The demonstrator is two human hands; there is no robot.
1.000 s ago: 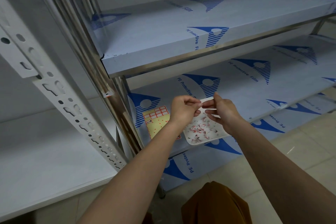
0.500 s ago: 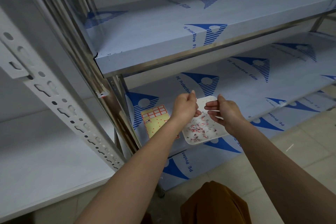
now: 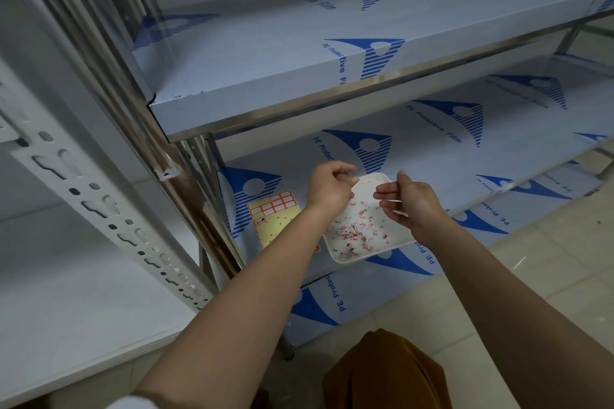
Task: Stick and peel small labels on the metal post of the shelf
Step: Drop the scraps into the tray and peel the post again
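Note:
My left hand (image 3: 329,189) hovers over the far left part of a white tray (image 3: 372,250), fingers curled in towards the thumb; no label shows between the fingertips. My right hand (image 3: 410,206) is over the tray's right side, fingers loosely extended to the left and holding nothing. Several crumpled red-and-white labels (image 3: 352,232) lie in the tray. A yellow label sheet (image 3: 275,214) with red-framed labels lies left of the tray, partly under my left forearm. The shiny metal post (image 3: 196,196) rises at the left, with one small label (image 3: 167,173) stuck on it.
The tray and sheet lie on a lower shelf (image 3: 465,142) covered in blue-printed protective film, with another shelf (image 3: 265,53) right above. A white perforated post (image 3: 109,209) of a second rack stands at the far left. Tiled floor (image 3: 548,259) lies to the right.
My hands met fingertip to fingertip above the tray, then drew apart. The right fingers have relaxed open and the left fingers have curled in. The view has shifted slightly.

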